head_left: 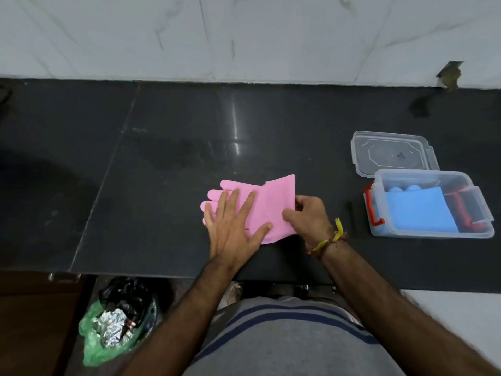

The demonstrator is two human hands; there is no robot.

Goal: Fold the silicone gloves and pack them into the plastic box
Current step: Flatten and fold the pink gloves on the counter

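Observation:
A pink silicone glove [273,202] lies flat on the black counter [168,185], fingers pointing left and cuff to the right. My left hand [233,226] presses down on its finger half with straight, spread fingers. My right hand [309,217] pinches the cuff edge between thumb and fingers. To the right stands the clear plastic box [431,204] with red side clips. A folded blue glove [418,210] lies inside it.
The box's clear lid [393,154] lies on the counter just behind the box. A white marble wall [244,36] backs the counter. Below the counter's front edge, a green bag [116,327] holds foil and black plastic waste on the floor.

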